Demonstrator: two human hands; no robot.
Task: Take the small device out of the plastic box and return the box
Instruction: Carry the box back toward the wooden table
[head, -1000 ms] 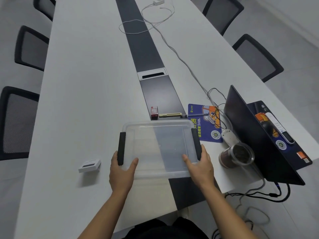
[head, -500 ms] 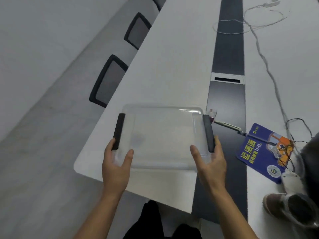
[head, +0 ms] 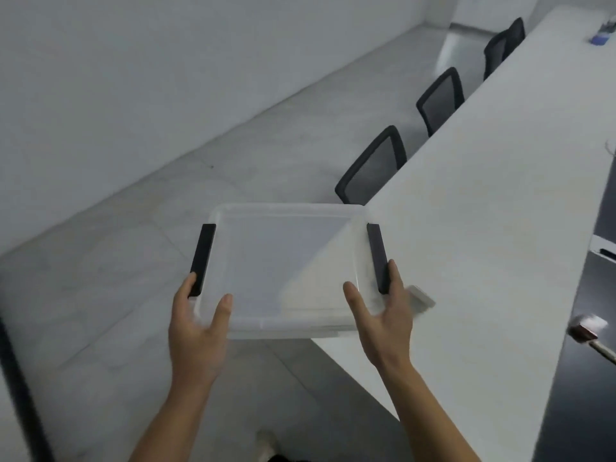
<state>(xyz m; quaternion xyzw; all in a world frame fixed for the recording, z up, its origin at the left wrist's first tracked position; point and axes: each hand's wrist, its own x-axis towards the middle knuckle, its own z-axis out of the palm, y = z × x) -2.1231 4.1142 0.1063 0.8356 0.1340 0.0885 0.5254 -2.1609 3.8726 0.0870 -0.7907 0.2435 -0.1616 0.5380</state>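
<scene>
I hold the clear plastic box (head: 286, 261) with both hands, lifted and reaching out past the table's left edge over the floor. It has black latch handles on its left and right sides and looks empty inside. My left hand (head: 196, 328) grips its near left corner and my right hand (head: 383, 321) grips its near right corner. The small white device (head: 421, 299) lies on the white table (head: 483, 228), just right of my right hand, partly hidden behind it and blurred.
Three black mesh chairs (head: 373, 166) stand along the table's left side. A grey floor and white wall fill the left. A small red and white object (head: 586, 328) lies on the table's dark centre strip at the right edge.
The box has swung left, off the table top and out over the floor, with both hands still on it. My view has turned left; the laptop, jar and blue card have left the frame.
</scene>
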